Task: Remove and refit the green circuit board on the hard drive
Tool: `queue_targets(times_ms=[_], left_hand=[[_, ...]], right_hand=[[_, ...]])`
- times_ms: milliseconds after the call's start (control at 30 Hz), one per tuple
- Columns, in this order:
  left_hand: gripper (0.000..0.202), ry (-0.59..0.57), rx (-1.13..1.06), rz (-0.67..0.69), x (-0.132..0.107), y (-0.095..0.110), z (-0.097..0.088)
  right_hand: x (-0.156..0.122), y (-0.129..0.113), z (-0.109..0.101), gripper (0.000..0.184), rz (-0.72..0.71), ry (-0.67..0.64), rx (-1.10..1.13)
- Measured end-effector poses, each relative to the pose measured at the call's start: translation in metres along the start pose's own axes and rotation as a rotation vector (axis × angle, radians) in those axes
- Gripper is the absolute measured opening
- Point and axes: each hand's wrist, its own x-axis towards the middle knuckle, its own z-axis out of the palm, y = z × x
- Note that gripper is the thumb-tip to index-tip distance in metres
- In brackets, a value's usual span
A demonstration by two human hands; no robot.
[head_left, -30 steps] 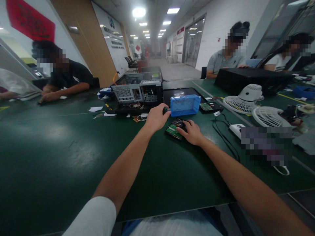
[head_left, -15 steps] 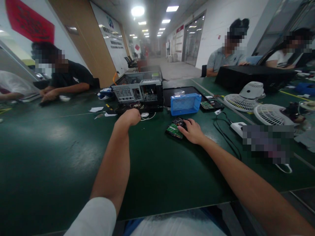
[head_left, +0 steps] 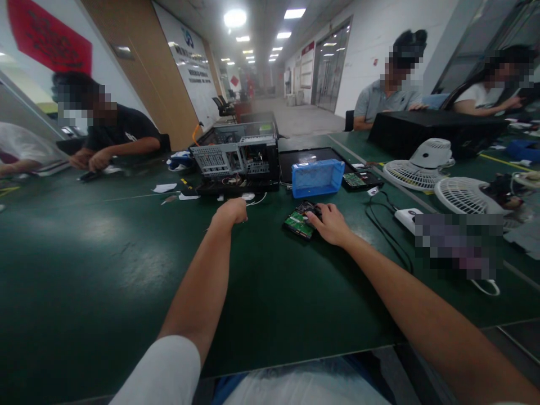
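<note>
A hard drive (head_left: 300,221) lies on the green table with its circuit board facing up. My right hand (head_left: 331,224) grips its right side, thumb across the top and fingers along the far edge. My left hand (head_left: 231,212) is closed, low over the table to the left of the drive; whatever its fingers hold, if anything, is hidden or too small to make out. Just beyond it stands an opened computer case (head_left: 236,157), a thin white cable (head_left: 258,200) lying before it. A blue plastic bin (head_left: 317,179) stands on its side behind the drive.
A black panel with a circuit board (head_left: 356,180) lies right of the bin. Farther right are white fan parts (head_left: 415,171), a power strip (head_left: 407,219) with black cable, and a large black case (head_left: 439,130). Paper scraps (head_left: 165,188) lie left. Other people sit across the table.
My left hand has drawn back from the front of the computer case, toward me and slightly right. My right hand stays on the hard drive, almost unmoved.
</note>
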Motion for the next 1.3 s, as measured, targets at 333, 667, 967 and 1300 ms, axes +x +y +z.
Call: queue_targets(times_ms=[333, 667, 967, 1300], left_hand=[[0.033, 0.028, 0.015, 0.0, 0.012, -0.002, 0.013], [0.035, 0.069, -0.019, -0.029, 0.003, 0.007, 0.013], [0.017, 0.144, -0.119, 0.194, -0.023, 0.046, -0.01], [0.013, 0.206, -0.223, 0.659, -0.047, 0.1, 0.002]], right_hand=[[0.004, 0.002, -0.005, 0.075, 0.115, 0.114, -0.046], [0.005, 0.004, -0.008, 0.069, 0.148, 0.14, -0.04], [0.005, 0.004, -0.008, 0.068, 0.145, 0.137, -0.042], [0.006, 0.01, -0.002, 0.068, 0.134, 0.135, -0.064]])
